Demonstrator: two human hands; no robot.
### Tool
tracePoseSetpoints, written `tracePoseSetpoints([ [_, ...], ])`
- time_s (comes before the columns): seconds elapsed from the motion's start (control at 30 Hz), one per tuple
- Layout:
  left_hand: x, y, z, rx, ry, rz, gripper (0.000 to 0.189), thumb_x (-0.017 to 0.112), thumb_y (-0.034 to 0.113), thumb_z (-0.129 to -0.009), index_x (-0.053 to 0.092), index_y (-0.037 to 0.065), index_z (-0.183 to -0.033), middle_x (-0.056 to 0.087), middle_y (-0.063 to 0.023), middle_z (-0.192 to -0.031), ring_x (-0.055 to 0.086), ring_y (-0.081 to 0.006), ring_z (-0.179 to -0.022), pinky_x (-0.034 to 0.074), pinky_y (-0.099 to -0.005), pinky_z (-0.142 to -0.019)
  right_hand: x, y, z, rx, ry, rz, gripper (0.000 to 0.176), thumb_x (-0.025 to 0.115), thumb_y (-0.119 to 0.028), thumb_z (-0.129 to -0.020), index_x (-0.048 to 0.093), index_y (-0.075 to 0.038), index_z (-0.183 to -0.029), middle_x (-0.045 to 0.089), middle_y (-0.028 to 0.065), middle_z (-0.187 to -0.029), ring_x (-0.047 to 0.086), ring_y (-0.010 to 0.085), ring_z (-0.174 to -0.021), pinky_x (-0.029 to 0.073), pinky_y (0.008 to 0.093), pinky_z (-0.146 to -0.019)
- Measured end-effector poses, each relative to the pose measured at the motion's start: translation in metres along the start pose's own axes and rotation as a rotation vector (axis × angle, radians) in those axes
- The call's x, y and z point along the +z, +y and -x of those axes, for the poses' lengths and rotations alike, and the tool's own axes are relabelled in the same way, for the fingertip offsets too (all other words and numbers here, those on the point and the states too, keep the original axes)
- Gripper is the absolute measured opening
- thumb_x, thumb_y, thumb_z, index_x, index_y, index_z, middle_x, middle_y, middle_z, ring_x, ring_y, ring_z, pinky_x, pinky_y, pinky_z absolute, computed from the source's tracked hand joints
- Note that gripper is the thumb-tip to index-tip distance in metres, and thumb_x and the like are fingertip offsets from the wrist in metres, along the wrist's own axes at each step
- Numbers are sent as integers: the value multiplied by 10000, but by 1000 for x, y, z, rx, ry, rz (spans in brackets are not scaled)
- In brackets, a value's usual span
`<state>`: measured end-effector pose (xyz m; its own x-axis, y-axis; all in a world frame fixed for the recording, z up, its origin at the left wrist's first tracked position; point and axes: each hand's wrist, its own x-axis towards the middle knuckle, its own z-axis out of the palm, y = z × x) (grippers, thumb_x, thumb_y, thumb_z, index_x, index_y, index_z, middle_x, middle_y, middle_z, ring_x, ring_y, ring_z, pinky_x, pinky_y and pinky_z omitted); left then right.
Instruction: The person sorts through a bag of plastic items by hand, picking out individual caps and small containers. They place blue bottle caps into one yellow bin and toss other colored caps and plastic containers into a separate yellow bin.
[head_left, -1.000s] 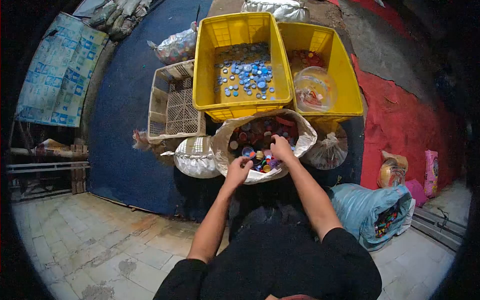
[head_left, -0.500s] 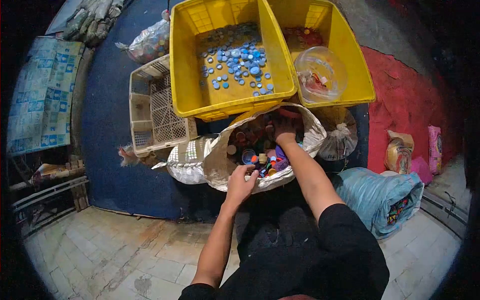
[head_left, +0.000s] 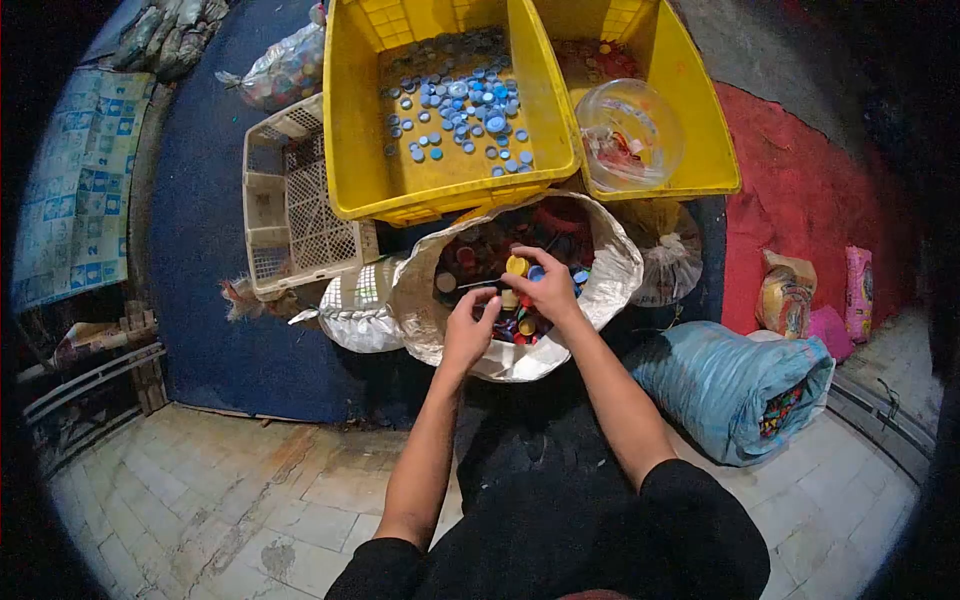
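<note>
Yellow cap (head_left: 517,266) pinched in right hand (head_left: 553,292), now up from deep in bag (head_left: 612,286): one picked. Left hand (head_left: 466,335), bag's seven o'clock: narrow, can't tell if holding.

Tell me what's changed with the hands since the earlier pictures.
The right hand, deep in the sack earlier, has drawn back toward the left hand and now appears to pinch a yellow cap. The left hand stays at the sack's near side; the blue caps remain in the yellow crate.
</note>
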<state>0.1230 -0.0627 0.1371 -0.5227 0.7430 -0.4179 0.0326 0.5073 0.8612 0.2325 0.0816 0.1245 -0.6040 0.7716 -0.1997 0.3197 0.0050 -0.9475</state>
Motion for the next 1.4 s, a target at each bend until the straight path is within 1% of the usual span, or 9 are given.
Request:
tracePoseSetpoints([
  [0.27,15,40,-1,-72,-30,307,461,678,285,-874,583,-9,-1216,649,-102,-1051,608,-153,-933,495,-287,-815,-13,-17,24,-334,-126,105,523,757,-116,-697,586,-59,-1188,651,161,-1066,636,320,-999,509,373,-854],
  [0.43,11,36,2,-194,-66,362,429,724,251,-846,619,-20,-1161,670,-48,-942,593,-75,-787,490,-233,-685,-27,-28,32,-224,-240,121,470,753,-105,-710,625,-47,-1158,667,156,-1072,652,284,-998,504,336,-864],
  [0.6,8,27,6,-427,-96,593,449,350,345,-952,632,26,-1096,661,-52,-900,547,-106,-667,421,-232,-624,-34,-31,36,-43,-276,33,423,787,-198,-746,652,-35,-1113,690,94,-1035,645,170,-953,489,294,-860],
  [0.83,6,25,16,-443,-94,592,475,290,368,-963,607,52,-1120,668,-64,-903,532,-105,-674,422,-250,-649,-41,-37,38,-2,-264,103,411,783,-204,-742,648,-27,-1087,687,137,-1023,668,233,-955,503,316,-841],
  [0.93,9,4,15,-315,-42,246,485,282,392,-980,612,47,-1069,676,-66,-921,555,-129,-726,444,-266,-697,-43,-30,40,-245,-247,244,386,774,-197,-744,646,-26,-1066,681,141,-1018,662,284,-952,512,338,-830],
  [1.0,11,4,10,-73,121,-103,449,368,408,-984,617,36,-1001,672,-80,-905,596,-189,-770,463,-306,-729,-43,-30,42,-276,-246,296,366,755,-175,-754,637,-24,-1065,669,151,-1035,642,326,-961,517,365,-821],
  [1.13,15,13,8,-199,88,-48,422,497,421,-949,633,33,-1046,666,-118,-957,623,-247,-895,470,-354,-806,-42,-40,46,-342,-238,357,360,741,-155,-763,625,-24,-1077,661,157,-1048,637,331,-960,519,385,-811],
  [1.2,18,15,9,147,161,-161,401,588,398,-905,650,65,-1118,653,-139,-1035,609,-239,-1024,463,-355,-852,-43,-46,49,-344,-223,379,361,730,-133,-764,612,-24,-1087,656,159,-1049,634,334,-956,522,395,-803],
  [1.4,13,65,23,63,6,-172,359,683,311,-848,684,42,-1086,675,-104,-1010,628,-181,-969,483,-302,-823,-46,-61,56,-383,-219,429,386,699,-89,-768,579,-31,-1130,652,164,-992,633,343,-925,524,406,-779],
])
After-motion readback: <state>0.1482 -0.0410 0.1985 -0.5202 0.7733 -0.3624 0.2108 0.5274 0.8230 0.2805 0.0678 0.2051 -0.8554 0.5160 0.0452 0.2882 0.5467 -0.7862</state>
